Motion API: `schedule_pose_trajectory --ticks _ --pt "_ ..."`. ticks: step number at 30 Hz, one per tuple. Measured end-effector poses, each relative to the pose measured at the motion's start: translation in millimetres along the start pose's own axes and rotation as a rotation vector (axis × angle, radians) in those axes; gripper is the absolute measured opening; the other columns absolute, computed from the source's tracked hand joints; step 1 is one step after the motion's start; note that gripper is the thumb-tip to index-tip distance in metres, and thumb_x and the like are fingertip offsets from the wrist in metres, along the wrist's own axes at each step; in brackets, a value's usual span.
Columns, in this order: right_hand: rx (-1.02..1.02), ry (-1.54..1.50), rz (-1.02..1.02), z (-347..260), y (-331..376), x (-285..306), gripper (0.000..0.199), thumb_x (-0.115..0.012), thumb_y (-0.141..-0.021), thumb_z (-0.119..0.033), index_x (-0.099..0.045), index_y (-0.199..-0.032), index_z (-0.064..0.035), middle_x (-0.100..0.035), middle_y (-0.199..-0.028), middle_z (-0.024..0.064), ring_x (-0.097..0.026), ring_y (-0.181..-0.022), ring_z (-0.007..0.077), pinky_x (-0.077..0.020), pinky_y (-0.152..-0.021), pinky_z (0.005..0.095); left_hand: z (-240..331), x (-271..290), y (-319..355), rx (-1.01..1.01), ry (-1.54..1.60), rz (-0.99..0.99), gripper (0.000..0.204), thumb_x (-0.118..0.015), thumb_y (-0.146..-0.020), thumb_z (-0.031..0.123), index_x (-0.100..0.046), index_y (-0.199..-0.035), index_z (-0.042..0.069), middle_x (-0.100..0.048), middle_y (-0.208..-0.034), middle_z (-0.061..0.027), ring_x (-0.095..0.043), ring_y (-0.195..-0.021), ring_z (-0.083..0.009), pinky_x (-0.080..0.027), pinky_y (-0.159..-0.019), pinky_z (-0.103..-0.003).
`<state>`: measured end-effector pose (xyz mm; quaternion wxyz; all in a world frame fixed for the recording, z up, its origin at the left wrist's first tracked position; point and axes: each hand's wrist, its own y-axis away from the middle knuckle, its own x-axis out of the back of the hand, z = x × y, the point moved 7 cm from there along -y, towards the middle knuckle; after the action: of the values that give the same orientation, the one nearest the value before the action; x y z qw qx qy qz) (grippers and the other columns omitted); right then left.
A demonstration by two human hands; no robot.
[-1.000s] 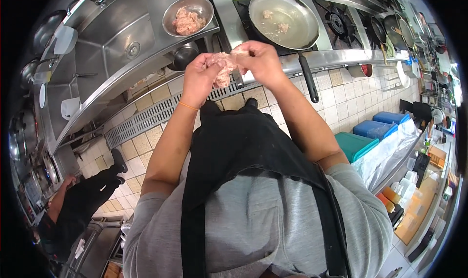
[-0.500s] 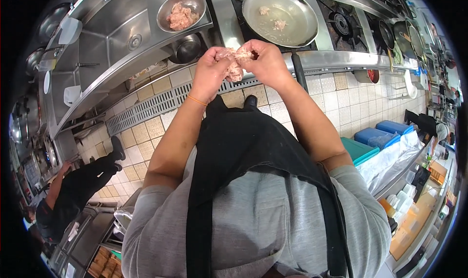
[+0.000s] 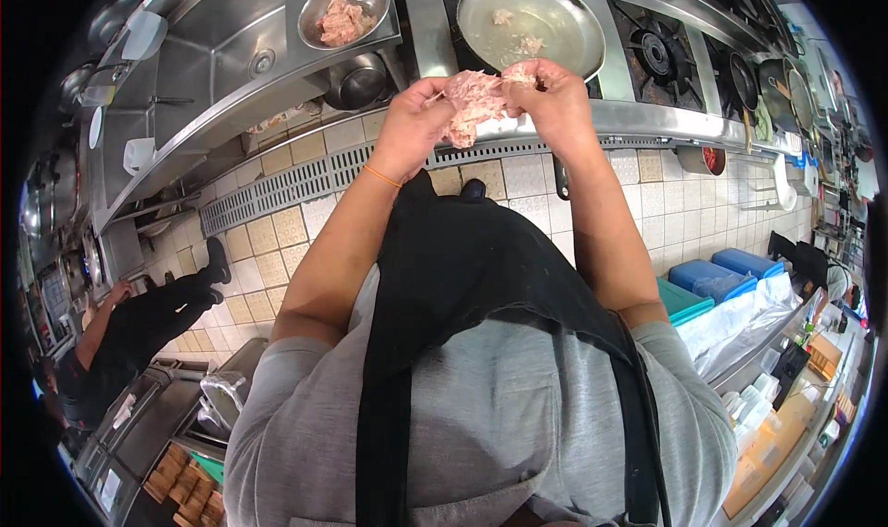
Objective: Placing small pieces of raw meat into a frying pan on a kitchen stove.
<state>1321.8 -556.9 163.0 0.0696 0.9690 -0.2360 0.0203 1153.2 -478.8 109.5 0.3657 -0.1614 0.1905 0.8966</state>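
A ragged clump of raw minced meat (image 3: 474, 104) is held in front of me, at the near edge of the stove. My left hand (image 3: 410, 131) grips its left side, thumb over the top. With bent fingers, my right hand (image 3: 561, 109) pinches a smaller piece at the clump's right end. Just beyond my hands sits a wide frying pan (image 3: 550, 23) with shiny liquid and a few small bits of meat in it. To the left, a steel bowl (image 3: 375, 2) holds more raw minced meat (image 3: 343, 22).
A steel sink (image 3: 222, 51) lies at the left, and a bare burner (image 3: 655, 55) is right of the pan. The pan's handle (image 3: 561, 177) points toward me beside my right forearm. Blue tubs (image 3: 703, 277) stand at the right. Another person (image 3: 139, 337) is at the lower left.
My hands have moved farther apart, the right one shifting right. The meat between them is stretched wider, with more of it showing. The pan and the bowl stay put.
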Motion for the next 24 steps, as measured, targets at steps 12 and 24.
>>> schedule_pose_trajectory --ticks 12,24 --pt "0.298 0.635 -0.067 -21.2 18.5 -41.4 0.065 -0.071 -0.088 -0.011 -0.045 -0.146 0.0032 -0.068 -0.12 0.0209 -0.069 -0.109 0.0307 -0.0527 -0.095 0.0368 16.7 -13.4 -8.9 0.049 0.052 0.04 0.032 -0.069 -0.096 0.019 -0.058 -0.119 0.0 -0.068 -0.096 -0.005 -0.06 -0.076 -0.008 -0.047 -0.061 -0.025" --pt "0.306 0.882 -0.013 -35.0 15.7 -63.7 0.078 -0.075 -0.085 -0.016 -0.037 -0.152 -0.0013 -0.071 -0.102 0.0161 -0.067 -0.099 0.0345 -0.0537 -0.088 0.044 18.5 -2.9 -14.9 0.054 -0.025 0.076 0.037 -0.074 -0.091 0.017 -0.055 -0.118 0.001 -0.071 -0.095 -0.0071 -0.064 -0.076 -0.0108 -0.046 -0.059 -0.026"
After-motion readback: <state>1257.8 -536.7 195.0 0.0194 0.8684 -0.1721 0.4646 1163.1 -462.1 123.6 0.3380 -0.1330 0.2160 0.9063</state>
